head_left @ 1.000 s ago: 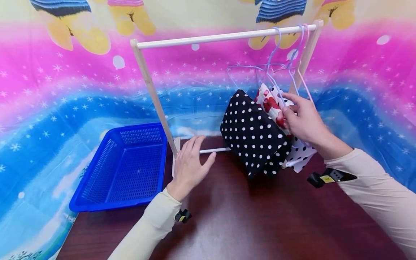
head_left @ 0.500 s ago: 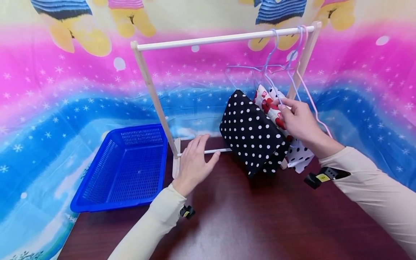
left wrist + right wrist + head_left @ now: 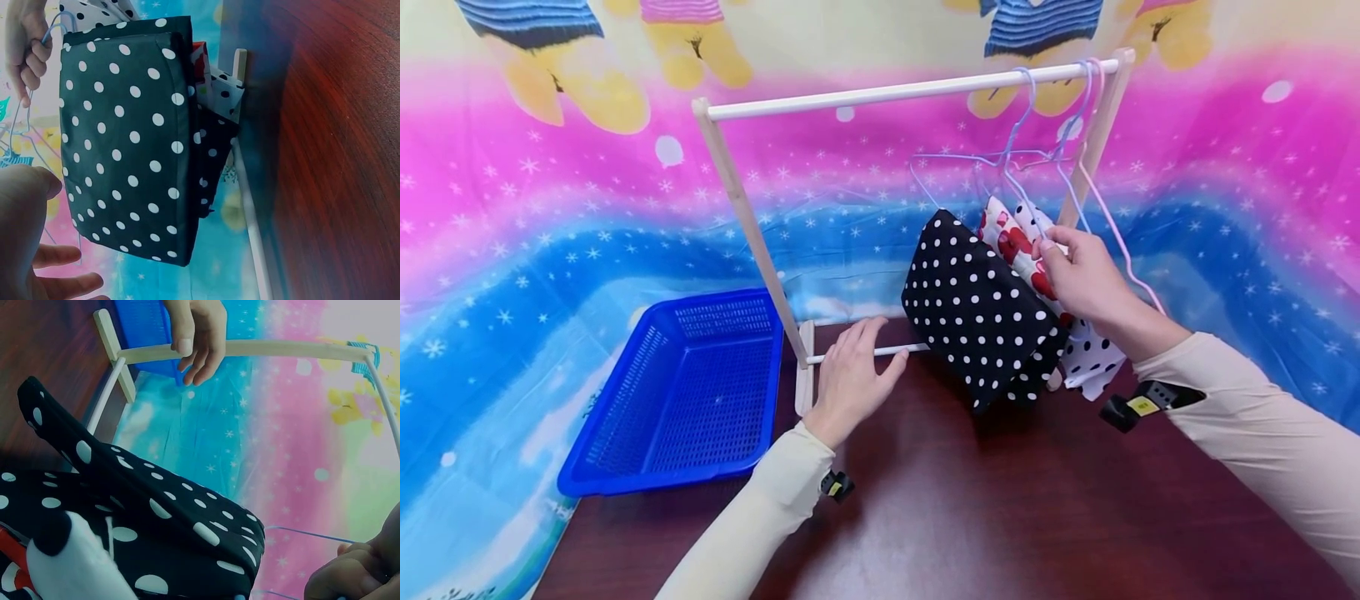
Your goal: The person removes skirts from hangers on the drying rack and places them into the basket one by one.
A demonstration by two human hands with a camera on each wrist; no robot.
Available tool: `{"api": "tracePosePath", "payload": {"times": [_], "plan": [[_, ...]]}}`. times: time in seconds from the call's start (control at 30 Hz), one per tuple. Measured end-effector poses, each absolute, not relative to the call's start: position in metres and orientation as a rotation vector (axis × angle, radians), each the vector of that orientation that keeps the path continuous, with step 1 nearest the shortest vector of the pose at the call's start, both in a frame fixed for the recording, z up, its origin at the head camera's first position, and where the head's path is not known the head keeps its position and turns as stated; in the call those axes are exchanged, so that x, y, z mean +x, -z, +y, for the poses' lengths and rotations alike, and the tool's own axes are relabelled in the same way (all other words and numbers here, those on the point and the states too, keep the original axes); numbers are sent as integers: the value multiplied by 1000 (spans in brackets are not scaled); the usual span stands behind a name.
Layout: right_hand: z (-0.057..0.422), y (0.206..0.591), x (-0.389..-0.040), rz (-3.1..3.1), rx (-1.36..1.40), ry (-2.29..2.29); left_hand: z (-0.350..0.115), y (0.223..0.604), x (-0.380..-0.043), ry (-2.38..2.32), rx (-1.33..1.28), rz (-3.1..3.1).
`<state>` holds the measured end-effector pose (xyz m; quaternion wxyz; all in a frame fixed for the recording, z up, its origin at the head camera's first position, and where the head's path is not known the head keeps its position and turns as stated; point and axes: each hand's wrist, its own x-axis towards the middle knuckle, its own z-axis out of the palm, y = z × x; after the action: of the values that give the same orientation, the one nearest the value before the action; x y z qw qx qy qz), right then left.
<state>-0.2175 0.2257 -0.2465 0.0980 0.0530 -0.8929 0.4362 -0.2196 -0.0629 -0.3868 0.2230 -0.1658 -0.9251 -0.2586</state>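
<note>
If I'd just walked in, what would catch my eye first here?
Probably the black cloth with white dots, hanging toward the right of the wooden rack, with the person's right hand pinching its hanger. Next might be the bright blue basket left of the rack. Behind it all spreads a vivid pink-and-blue backdrop with snowflakes.

Booth-like place, printed cloth backdrop (image 3: 850, 208)
</note>
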Motion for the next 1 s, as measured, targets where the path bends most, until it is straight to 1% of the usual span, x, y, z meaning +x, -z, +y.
{"api": "tracePosePath", "payload": {"times": [0.3,1.0], "plan": [[226,244,-222,-2750,153,-1333,-60,391,-222,704,-438,-2611],[215,245,-235,-2814,288,-956,-63,401,-223,707,-416,-2647]]}}
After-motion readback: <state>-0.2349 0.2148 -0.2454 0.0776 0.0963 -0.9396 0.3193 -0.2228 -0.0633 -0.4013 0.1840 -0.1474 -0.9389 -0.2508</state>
